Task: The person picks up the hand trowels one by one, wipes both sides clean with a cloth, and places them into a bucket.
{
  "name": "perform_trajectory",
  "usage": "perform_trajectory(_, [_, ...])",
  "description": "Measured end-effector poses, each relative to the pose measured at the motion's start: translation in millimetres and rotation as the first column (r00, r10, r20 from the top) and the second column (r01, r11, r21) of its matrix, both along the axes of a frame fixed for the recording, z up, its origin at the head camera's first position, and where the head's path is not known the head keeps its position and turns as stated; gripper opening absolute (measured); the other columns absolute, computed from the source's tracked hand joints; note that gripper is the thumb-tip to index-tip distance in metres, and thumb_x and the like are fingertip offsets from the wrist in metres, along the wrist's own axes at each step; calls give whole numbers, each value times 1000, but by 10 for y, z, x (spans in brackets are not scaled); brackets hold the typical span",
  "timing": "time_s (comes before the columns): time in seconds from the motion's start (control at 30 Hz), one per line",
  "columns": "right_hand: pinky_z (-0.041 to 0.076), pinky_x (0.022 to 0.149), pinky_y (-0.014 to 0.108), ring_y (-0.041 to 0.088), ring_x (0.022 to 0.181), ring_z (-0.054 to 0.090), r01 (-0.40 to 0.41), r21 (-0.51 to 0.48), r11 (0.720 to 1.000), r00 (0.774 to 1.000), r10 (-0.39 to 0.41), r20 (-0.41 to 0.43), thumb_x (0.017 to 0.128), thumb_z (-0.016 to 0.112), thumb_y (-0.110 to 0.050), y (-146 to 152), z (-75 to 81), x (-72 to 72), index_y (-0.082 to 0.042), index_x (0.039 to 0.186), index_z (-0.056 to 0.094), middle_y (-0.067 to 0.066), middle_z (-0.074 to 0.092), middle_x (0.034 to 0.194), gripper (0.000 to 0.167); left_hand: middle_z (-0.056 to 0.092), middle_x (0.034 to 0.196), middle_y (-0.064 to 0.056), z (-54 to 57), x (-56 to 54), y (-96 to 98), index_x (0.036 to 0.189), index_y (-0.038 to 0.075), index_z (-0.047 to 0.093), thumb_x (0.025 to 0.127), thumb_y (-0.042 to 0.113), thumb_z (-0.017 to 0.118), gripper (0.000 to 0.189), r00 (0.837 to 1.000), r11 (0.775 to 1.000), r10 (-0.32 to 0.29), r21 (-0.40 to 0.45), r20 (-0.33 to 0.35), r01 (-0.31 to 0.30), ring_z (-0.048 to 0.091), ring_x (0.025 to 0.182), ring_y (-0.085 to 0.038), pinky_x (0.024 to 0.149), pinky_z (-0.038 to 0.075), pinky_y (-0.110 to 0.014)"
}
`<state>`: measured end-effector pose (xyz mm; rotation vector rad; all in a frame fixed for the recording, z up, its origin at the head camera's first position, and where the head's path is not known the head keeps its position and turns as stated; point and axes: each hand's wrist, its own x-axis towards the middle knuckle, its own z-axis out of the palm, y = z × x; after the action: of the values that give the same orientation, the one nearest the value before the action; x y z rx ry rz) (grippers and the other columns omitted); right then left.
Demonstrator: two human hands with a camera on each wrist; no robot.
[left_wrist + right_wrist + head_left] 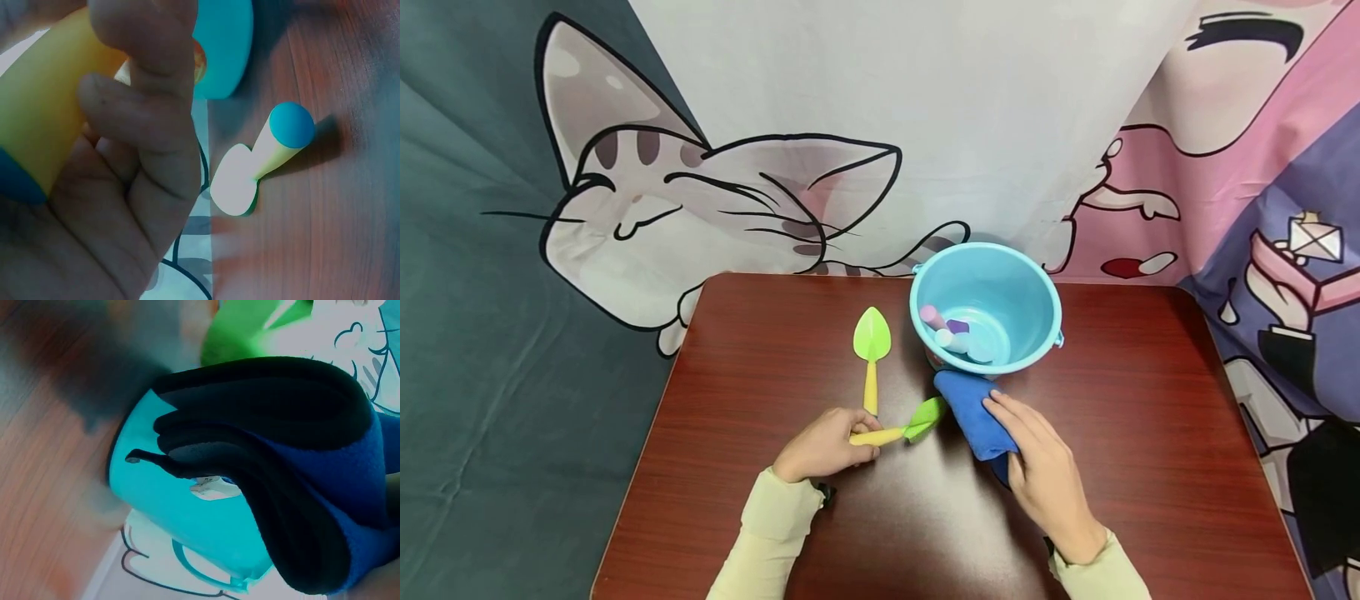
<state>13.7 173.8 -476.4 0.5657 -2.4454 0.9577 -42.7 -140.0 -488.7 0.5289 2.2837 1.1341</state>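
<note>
Cut-off sleeves [778, 510] lead to the left hand [827, 446], fingers clamped round a shovel [892, 434], and right hand [1051, 472], pinching cloth [976, 415], thumb partly hidden.

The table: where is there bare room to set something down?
Right of the bucket and right hand, the table is bare; also left of the lying shovel and left hand. Crowded: the middle, with blue cloth and held shovel.

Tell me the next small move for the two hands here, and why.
Probably bring the blue cloth over the green blade and wipe it: the left hand holds the yellow handle of that toy, the right hand grips the cloth, and the blade points toward the cloth's edge, though whether they touch is unclear.
</note>
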Motion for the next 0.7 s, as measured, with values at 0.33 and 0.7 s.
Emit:
perform_trajectory(0.33, [31,112,21,31,124,57,-65,-16,998,997,65,-29,85,43,8,-121,4,1,-5,134,64,13,60,138,55,65,78,11,-51,10,54,97,13,73,87,13,70,10,999,1000,-1,-5,-49,0,57,66,-5,64,49,-25])
perform_trajectory(0.7, [26,117,28,33,130,53,-158,58,986,987,155,40,85,45,9,-282,-2,42,-7,137,62,12,57,142,57,62,72,12,-67,14,159,95,15,76,90,14,68,10,997,999,13,39,-75,-10,52,60,-4,58,46,-23])
